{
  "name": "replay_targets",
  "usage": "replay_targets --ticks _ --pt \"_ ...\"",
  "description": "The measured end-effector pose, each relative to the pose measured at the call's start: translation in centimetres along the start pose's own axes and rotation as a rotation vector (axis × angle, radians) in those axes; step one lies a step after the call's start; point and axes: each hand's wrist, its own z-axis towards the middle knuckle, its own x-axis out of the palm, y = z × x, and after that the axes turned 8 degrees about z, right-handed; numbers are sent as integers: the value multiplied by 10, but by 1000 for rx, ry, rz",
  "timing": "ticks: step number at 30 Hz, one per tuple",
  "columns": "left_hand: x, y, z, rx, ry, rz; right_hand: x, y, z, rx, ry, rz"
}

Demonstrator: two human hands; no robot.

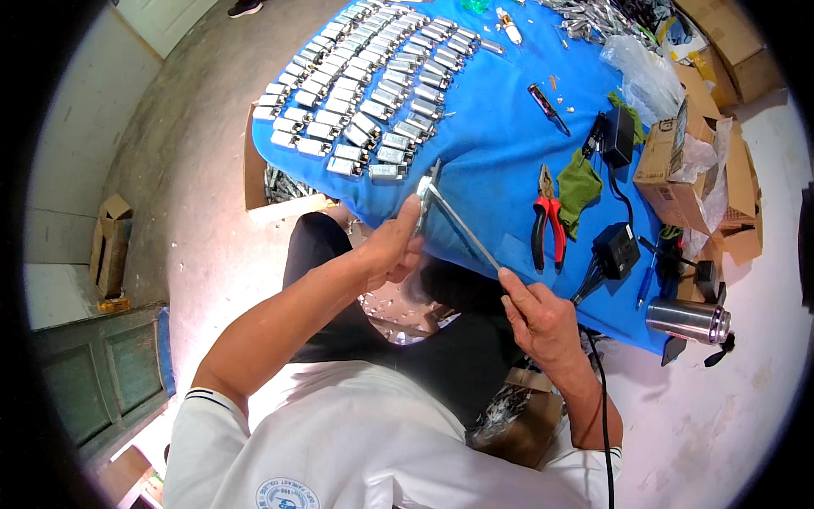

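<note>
My left hand [397, 248] is closed at the table's near edge, its index finger stretched along a small silvery piece [424, 192] pinched there. Its exact kind is hard to make out. In my right hand [540, 318] is a long thin metal tool [465, 226], gripped near its lower end. The tool slants up and left, and its far end meets the silvery piece. Beyond my left hand, silver box-shaped parts [387, 172] with black ends lie in several rows. Pliers [548, 222] with red and black handles rest to the right of the tool.
A blue cloth [483, 127] covers the table. On its right are a green rag [580, 193], black power adapters [616, 248], a marker-like pen [548, 109], a steel flask [688, 320] and an opened carton [678, 165]. A black cable [604, 399] hangs beside my right forearm.
</note>
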Motion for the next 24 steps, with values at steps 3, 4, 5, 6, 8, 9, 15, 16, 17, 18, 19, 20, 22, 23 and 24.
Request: replay_targets --ticks 3,4,5,6,8,9,15,16,17,18,19,20,22,23,24 --pt "-4 2 0 9 16 27 -5 2 3 16 34 -11" --pt "-3 2 0 15 1 30 -9 0 6 46 57 39" --pt "-1 2 0 23 -11 32 -13 -3 9 76 82 87" --pt "-2 3 0 16 -9 37 -15 -7 10 74 91 145" --pt "-5 4 2 2 -3 50 -15 -15 12 70 107 260" --pt "-5 3 1 -1 0 51 -15 -17 12 85 104 312" --pt "-3 0 1 -3 5 47 -13 -23 12 203 96 521" --pt "-4 -1 0 -9 10 42 -10 -26 11 191 84 526" --pt "-5 -1 0 -14 13 36 -7 -28 10 177 73 534" --pt "-5 0 0 -11 5 37 -6 -28 9 130 66 452" --pt "-4 1 0 -8 -2 38 -5 -27 8 84 58 371" --pt "-4 0 1 -3 -7 38 -4 -25 9 38 50 287" --pt "-2 -1 -1 12 -18 23 -3 -10 5 21 57 79" --pt "-2 1 -1 14 -25 11 -2 -4 3 15 66 -24" --pt "-2 1 0 17 -24 12 -3 -4 4 9 67 -16"
